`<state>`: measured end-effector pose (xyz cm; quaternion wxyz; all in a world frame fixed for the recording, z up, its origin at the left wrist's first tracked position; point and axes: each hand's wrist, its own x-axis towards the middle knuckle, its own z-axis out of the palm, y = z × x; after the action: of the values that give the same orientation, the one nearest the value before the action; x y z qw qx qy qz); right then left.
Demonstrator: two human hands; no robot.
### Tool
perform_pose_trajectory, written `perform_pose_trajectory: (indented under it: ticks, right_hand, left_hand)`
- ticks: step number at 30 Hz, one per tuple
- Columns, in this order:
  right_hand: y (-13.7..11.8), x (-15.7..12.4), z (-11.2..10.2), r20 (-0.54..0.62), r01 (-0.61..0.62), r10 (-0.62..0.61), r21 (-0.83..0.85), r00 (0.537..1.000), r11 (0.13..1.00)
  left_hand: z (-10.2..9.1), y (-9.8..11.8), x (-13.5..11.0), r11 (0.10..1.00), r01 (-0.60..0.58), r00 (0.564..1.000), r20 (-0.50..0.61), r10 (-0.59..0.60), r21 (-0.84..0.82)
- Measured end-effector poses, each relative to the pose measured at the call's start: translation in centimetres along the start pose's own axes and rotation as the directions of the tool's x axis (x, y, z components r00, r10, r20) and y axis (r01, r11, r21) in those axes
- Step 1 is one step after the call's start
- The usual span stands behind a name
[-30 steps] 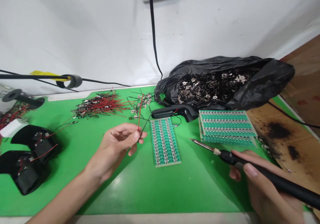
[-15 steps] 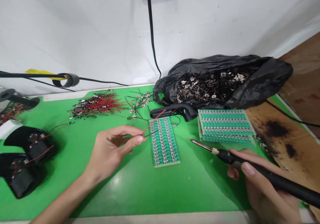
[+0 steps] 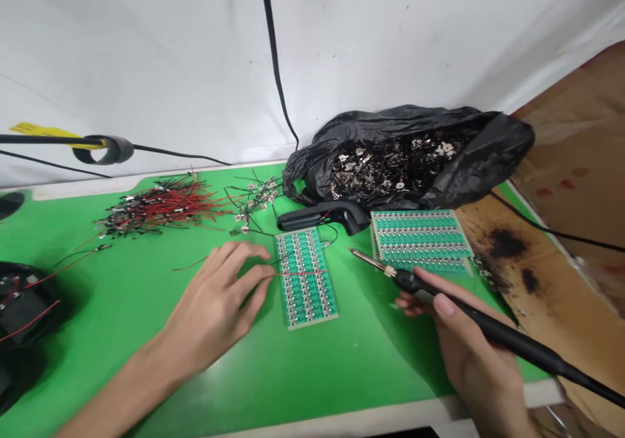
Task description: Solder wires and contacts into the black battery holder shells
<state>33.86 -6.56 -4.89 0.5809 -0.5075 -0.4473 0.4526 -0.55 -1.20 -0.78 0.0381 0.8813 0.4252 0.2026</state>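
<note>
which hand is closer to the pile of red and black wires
Left. The left hand sits in front of the wire pile, to its right, not touching; the right hand, holding the soldering iron, is farther right, beyond the green circuit board.

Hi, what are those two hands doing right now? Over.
Left hand: fingers on thin red wire, stretched over green circuit board. Right hand: black-handled soldering iron, tip off the board.
</note>
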Motion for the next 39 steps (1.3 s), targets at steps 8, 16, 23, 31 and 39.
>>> perform_pose_trajectory:
  ticks: [8,16,23,31,39]
  right_hand:
    - [0.3,0.1,1.2,0.015,-0.095,0.095,0.039,0.995,0.995]
    - [0.8,0.0,0.6,0.036,-0.105,0.108,-0.067,0.994,0.992]
    - [-0.1,0.2,1.0,0.002,-0.091,0.092,-0.154,0.996,0.984]
    - [-1.4,-0.3,1.6,0.007,-0.139,0.144,-0.209,0.99,0.968]
    - [-2.4,0.0,2.4,-0.018,-0.13,0.13,-0.257,0.991,0.958]
  left_hand:
    - [0.3,0.5,1.5,0.957,0.099,0.995,0.05,-0.089,-0.274]
    - [1.4,0.3,1.6,0.934,0.153,0.987,0.102,-0.126,-0.324]
    - [1.0,1.0,1.7,0.942,0.161,0.987,0.069,-0.147,-0.295]
    - [-0.3,1.0,2.6,0.992,-0.076,0.996,-0.038,0.08,0.101]
    - [1.3,1.2,3.9,0.971,-0.102,0.972,-0.184,0.143,0.216]
